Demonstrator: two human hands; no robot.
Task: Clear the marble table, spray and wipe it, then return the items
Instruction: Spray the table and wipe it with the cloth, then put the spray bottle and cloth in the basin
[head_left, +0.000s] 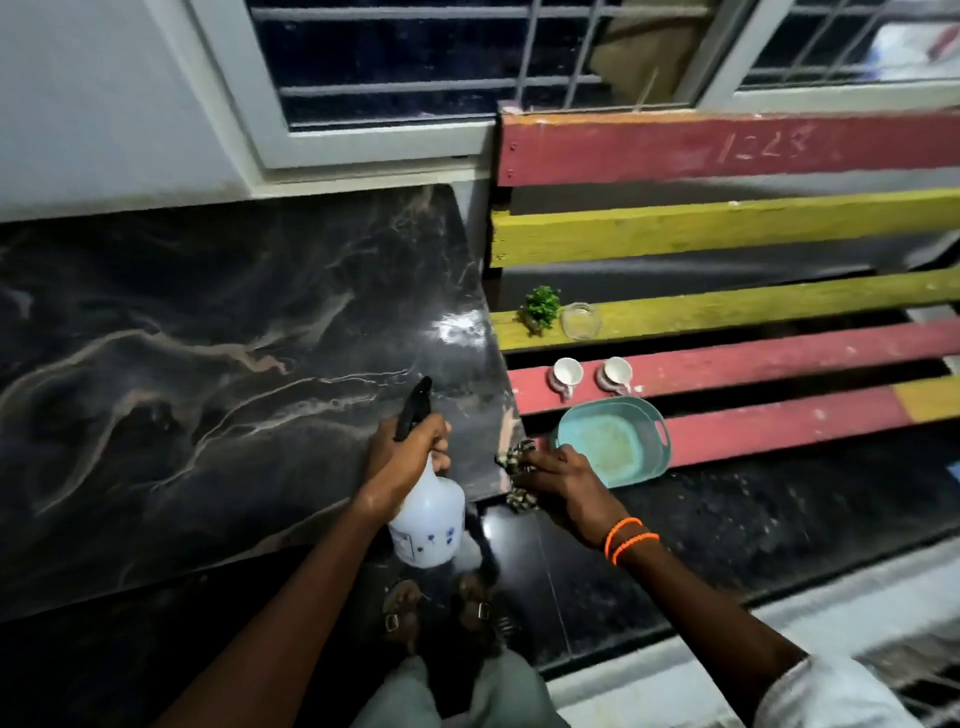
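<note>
The marble table (218, 364) takes up most of what I can see, dark with pale veins, and nothing stands on it; a bright glare sits near its right edge, though I can't tell whether that is wet spray or only lamp shine. So the clearing looks done, the spraying and wiping seem to be in hand, and the putting-back is all still to do.

Just right of the table runs a slatted bench (753, 358) in red and yellow, and the cleared things rest there: a teal basin (613, 444) on the slat nearest the table's front corner, two white cups (567, 375) on the slat behind it, then a glass jar (582, 320) and a small green plant (542, 307) further back.

At the table's front right corner the left hand (402, 457) is wrapped round the neck of a white spray bottle (428, 525), its black nozzle raised over the stone. The right hand (561, 475) is bunched tight on a patterned cloth (519, 470) pressed against the corner's edge.

The far left of the table runs out of view, and the bottle's printed label is too blurred to read. Whether a finger is on the trigger I can't make out.
</note>
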